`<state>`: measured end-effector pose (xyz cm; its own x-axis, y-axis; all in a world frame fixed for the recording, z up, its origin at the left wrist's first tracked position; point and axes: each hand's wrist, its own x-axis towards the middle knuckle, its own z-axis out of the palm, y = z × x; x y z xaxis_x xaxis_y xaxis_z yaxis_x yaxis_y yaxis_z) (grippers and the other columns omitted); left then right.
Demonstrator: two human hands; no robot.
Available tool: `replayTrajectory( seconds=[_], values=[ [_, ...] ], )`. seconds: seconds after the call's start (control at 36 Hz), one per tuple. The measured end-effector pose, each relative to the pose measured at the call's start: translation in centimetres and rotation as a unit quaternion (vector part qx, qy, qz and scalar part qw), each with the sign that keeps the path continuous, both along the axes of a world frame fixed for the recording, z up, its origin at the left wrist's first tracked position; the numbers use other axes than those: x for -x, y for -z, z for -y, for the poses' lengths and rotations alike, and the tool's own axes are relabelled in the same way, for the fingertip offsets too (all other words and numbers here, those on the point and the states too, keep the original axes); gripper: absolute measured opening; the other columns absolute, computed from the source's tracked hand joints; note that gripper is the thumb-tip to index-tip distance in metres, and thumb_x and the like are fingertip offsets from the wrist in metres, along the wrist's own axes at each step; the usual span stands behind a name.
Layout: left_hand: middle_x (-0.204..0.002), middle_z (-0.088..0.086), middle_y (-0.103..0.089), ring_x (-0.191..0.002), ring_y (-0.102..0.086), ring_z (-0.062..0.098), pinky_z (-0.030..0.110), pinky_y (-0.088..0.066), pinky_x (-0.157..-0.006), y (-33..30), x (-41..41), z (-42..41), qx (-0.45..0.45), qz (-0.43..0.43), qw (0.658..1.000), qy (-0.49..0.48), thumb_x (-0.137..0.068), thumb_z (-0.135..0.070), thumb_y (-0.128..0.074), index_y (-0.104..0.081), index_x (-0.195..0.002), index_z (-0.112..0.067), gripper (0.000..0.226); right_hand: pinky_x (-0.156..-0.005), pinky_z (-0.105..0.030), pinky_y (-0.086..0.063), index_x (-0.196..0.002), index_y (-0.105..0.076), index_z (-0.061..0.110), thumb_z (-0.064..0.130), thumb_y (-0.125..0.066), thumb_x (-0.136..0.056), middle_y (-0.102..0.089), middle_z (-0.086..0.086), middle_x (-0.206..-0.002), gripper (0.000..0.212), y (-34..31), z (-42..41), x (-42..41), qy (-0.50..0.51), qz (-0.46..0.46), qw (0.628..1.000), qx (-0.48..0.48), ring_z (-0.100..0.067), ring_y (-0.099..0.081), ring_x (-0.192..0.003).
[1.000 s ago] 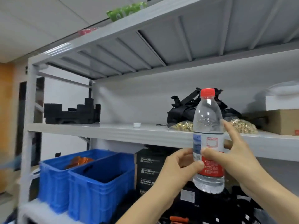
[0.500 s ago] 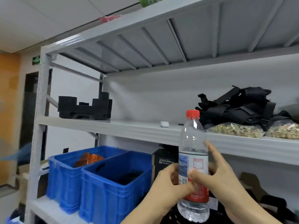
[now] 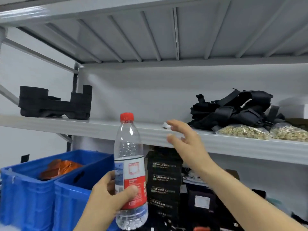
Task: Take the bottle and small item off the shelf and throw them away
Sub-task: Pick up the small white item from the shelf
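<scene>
A clear plastic bottle [image 3: 129,152] with a red cap and red-and-white label stands upright in my left hand [image 3: 110,200], which grips its lower part in front of the grey shelf [image 3: 100,129]. My right hand [image 3: 185,139] is raised at the shelf's front edge, fingers spread, empty. Its fingertips are right beside a small white item [image 3: 165,125] lying on the shelf board; the hand partly hides it.
On the same shelf sit a black foam block [image 3: 55,104] at left, black strapped bags [image 3: 233,110] and clear bags of brass pieces [image 3: 245,132] at right. Below stand two blue crates [image 3: 41,194] and stacked black boxes [image 3: 164,179].
My right hand let go of the bottle and rose to the shelf by the white item. My left hand alone now holds the bottle. The view shifted left and closer.
</scene>
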<state>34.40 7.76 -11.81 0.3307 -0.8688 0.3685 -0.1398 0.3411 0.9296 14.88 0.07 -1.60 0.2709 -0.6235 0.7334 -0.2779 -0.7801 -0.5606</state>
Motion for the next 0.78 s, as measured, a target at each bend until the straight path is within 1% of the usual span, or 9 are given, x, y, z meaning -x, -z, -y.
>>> replayTrajectory(
  seconds=[0.17, 0.28, 0.36, 0.44, 0.47, 0.53, 0.58, 0.67, 0.78],
  values=[
    [-0.076, -0.013, -0.078, -0.083, -0.071, 0.017, 0.029, -0.05, -0.066, 0.0, -1.6, -0.4, -0.005, -0.002, 1.0, -0.015, -0.065, -0.006, -0.083, -0.064, -0.094, -0.029, 0.041, -0.096, -0.033, -0.044, -0.118, -0.069, 0.015, 0.015, -0.049, -0.089, -0.068, -0.009, -0.125, 0.036, -7.6, 7.7, 0.3, 0.163, -0.076, 0.982, -0.048, -0.026, -0.058, -0.117],
    [-0.076, -0.01, -0.078, -0.086, -0.07, 0.018, 0.033, -0.052, -0.071, -0.4, -1.8, -0.4, -0.022, 0.004, 1.0, -0.013, -0.062, -0.01, -0.085, -0.063, -0.095, -0.031, 0.044, -0.07, -0.033, -0.043, -0.077, -0.061, 0.017, 0.031, -0.048, -0.092, -0.06, -0.007, -0.08, 0.024, -9.4, 11.5, -1.8, 0.185, -0.252, 0.945, -0.095, -0.03, -0.055, -0.083],
    [-0.071, -0.023, -0.075, -0.083, -0.069, 0.013, 0.027, -0.05, -0.065, -1.1, -2.1, -0.5, -0.023, 0.013, 1.0, -0.007, -0.063, -0.01, -0.084, -0.061, -0.092, -0.033, 0.044, -0.077, -0.032, -0.038, -0.105, -0.068, 0.02, 0.044, -0.046, -0.094, -0.062, -0.003, -0.101, 0.034, -9.4, 13.5, -3.1, 0.183, -0.325, 0.922, -0.103, -0.03, -0.056, -0.104],
    [-0.075, -0.023, -0.076, -0.077, -0.071, 0.01, 0.026, -0.05, -0.065, -1.3, -2.5, -0.6, -0.01, 0.019, 1.0, -0.018, -0.063, -0.01, -0.084, -0.062, -0.092, -0.033, 0.043, -0.064, -0.033, -0.037, -0.066, -0.056, 0.017, 0.037, -0.05, -0.092, -0.055, -0.003, -0.07, 0.033, -8.7, 14.5, -3.8, 0.169, -0.347, 0.917, -0.102, -0.027, -0.05, -0.074],
    [-0.075, -0.023, -0.076, -0.075, -0.072, 0.007, 0.025, -0.05, -0.065, -1.3, -2.6, -0.7, -0.004, 0.019, 1.0, -0.024, -0.062, -0.01, -0.084, -0.063, -0.091, -0.034, 0.043, -0.066, -0.034, -0.04, -0.068, -0.06, 0.013, 0.031, -0.052, -0.09, -0.056, -0.003, -0.07, 0.03, -8.6, 14.8, -3.9, 0.172, -0.352, 0.915, -0.096, -0.025, -0.052, -0.072],
    [-0.072, -0.025, -0.075, -0.07, -0.071, 0.004, 0.024, -0.048, -0.063, -1.2, -2.8, -0.8, 0.005, 0.017, 0.999, -0.033, -0.061, -0.008, -0.084, -0.063, -0.088, -0.035, 0.043, -0.079, -0.032, -0.047, -0.097, -0.073, 0.012, 0.018, -0.055, -0.088, -0.065, -0.004, -0.094, 0.02, -8.4, 15.2, -4.0, 0.174, -0.357, 0.914, -0.077, -0.026, -0.061, -0.092],
    [-0.071, -0.025, -0.075, -0.069, -0.071, 0.003, 0.024, -0.048, -0.063, -1.1, -3.0, -1.0, 0.007, 0.015, 0.999, -0.033, -0.061, -0.008, -0.084, -0.062, -0.088, -0.035, 0.044, -0.084, -0.031, -0.046, -0.114, -0.07, 0.017, 0.006, -0.053, -0.085, -0.061, -0.006, -0.112, 0.036, -8.4, 15.6, -3.5, 0.151, -0.348, 0.922, -0.076, -0.027, -0.059, -0.109],
    [-0.074, -0.022, -0.076, -0.075, -0.072, 0.007, 0.027, -0.05, -0.065, -1.2, -3.1, -1.0, 0.013, 0.016, 0.999, -0.038, -0.062, -0.007, -0.083, -0.063, -0.091, -0.034, 0.045, -0.083, -0.03, -0.046, -0.13, -0.058, 0.025, -0.004, -0.049, -0.078, -0.059, -0.009, -0.119, 0.06, -8.3, 15.9, -2.2, 0.081, -0.307, 0.945, -0.073, -0.025, -0.058, -0.103],
    [-0.076, -0.02, -0.077, -0.08, -0.071, 0.013, 0.028, -0.05, -0.065, -1.5, -2.8, -0.6, 0.02, 0.011, 0.999, -0.033, -0.063, -0.005, -0.082, -0.063, -0.093, -0.032, 0.045, -0.08, -0.021, -0.042, -0.146, -0.038, 0.032, -0.002, -0.056, -0.079, -0.059, 0.0, -0.107, 0.077, -8.1, 16.5, -0.5, 0.044, -0.224, 0.973, -0.024, -0.016, -0.056, -0.094]
  ],
)
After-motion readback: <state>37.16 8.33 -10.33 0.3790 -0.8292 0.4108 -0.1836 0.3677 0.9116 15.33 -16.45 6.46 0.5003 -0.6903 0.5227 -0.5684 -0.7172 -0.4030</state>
